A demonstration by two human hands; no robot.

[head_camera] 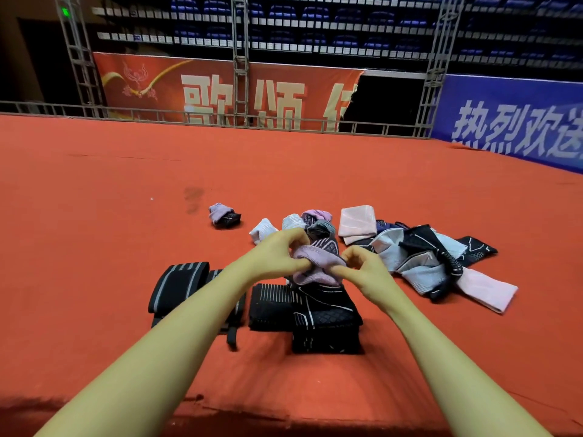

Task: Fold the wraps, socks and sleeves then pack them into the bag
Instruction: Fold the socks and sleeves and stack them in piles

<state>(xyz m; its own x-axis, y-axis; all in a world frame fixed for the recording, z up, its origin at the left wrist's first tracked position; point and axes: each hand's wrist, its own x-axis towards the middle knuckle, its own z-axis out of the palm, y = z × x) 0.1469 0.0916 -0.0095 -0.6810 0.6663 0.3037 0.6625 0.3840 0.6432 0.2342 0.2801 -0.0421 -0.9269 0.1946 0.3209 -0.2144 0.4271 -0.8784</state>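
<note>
Sock (315, 260), lilac and soft, is pinched above the folded black pile (321, 313) by left hand (277, 255) and right hand (367, 272); probably light and floppy, best held at its cuff.

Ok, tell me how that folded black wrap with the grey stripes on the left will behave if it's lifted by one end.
The black striped wrap is probably floppy: it lies in a soft bent fold on the red carpet, so lifting one end would likely let it unfold and dangle. It looks like thin fabric, so probably light. It lies flat, so it seems unlikely to roll.
</note>
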